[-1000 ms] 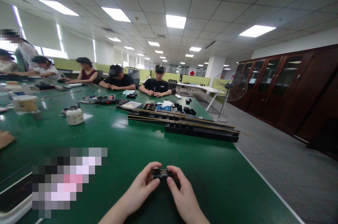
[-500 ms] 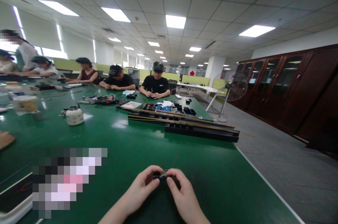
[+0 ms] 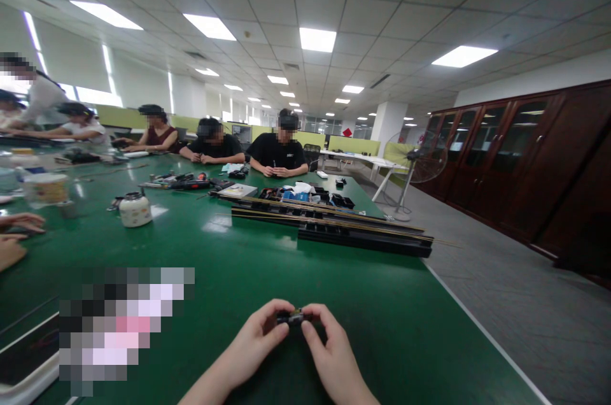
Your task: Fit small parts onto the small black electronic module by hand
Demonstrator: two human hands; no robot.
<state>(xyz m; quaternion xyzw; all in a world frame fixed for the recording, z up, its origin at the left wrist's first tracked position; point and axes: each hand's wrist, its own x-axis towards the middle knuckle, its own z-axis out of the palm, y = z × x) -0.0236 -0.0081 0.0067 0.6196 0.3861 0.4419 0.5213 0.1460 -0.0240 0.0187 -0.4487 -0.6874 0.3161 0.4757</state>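
Between my two hands is a small dark cylindrical part (image 3: pixel 294 317) with a brownish-yellow bit on its top; its exact kind is too small to make out. My left hand (image 3: pixel 260 335) pinches its left end between thumb and fingers. On the other end, the thumb and fingers of my right hand (image 3: pixel 329 338) are closed. The part is held just above the green table (image 3: pixel 229 284), near its front edge. My fingers hide both of its ends.
Long black rails (image 3: pixel 365 241) with thin brass-coloured rods lie across the table ahead. A cream pot (image 3: pixel 135 209) stands left of them. At lower left is a white-rimmed tray (image 3: pixel 28 386) beside a blurred-out patch. Co-workers sit farther off, and another person's hands (image 3: pixel 16 233) rest at the left.
The dark part has turned slightly and shows more between my fingers. My right fingers have shifted a little. At the left edge another person's second hand has come into view.
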